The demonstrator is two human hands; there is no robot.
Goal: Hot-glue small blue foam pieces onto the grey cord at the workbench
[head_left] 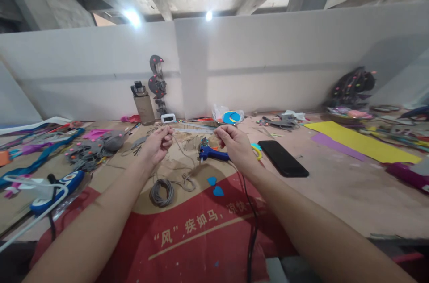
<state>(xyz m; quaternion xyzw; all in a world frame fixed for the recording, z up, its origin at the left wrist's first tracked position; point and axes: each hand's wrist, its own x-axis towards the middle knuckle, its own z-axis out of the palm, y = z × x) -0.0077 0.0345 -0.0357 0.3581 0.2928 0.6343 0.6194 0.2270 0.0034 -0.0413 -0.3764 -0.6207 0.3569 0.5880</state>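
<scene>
Grey cord [154,193] is lying coiled at the lower centre of the frame, with a loose strand running up to your left hand [160,143], whose fingers are pinching it narrowly. Your right hand [233,142] is hovering at centre, fingers closing tightly together, though whether they are gripping anything cannot be told. Between your hands, a pale, ruler-like strip [194,131] is showing; whether you are touching it is unclear. Just below your right hand, a blue glue gun [214,153] is resting, while two small blue cutouts [218,191] are lying on the red-and-tan sheet [201,240] that is covering part of the table [335,202]. Right of centre, a black phone [283,158] is lying flat; farther right, a yellow sheet [365,142] is stretching along. A lidded bottle [144,108] is standing upright left of centre.
</scene>
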